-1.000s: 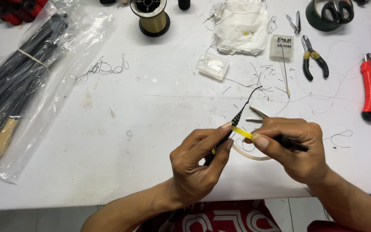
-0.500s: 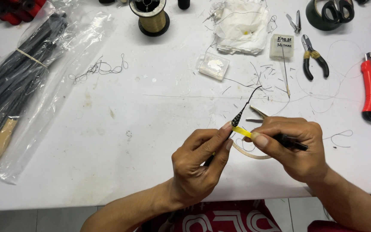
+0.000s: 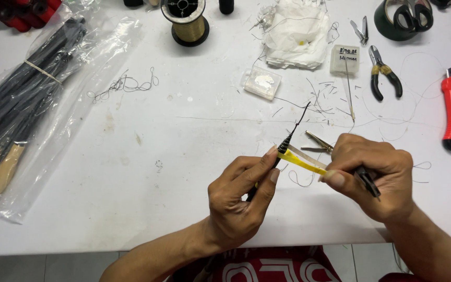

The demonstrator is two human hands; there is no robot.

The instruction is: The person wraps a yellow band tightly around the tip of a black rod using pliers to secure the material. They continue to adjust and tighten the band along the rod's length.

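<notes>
Left hand pinching black rod, right hand pulling yellow tape

Both forearms are coming up from the near edge of the white table and meeting over it. The left hand is curling palm-inward above that edge, thumb and forefinger pinching together. The right hand is hovering just beside it, knuckles up, fingers folding closed with the thumb pressing forward.
</notes>
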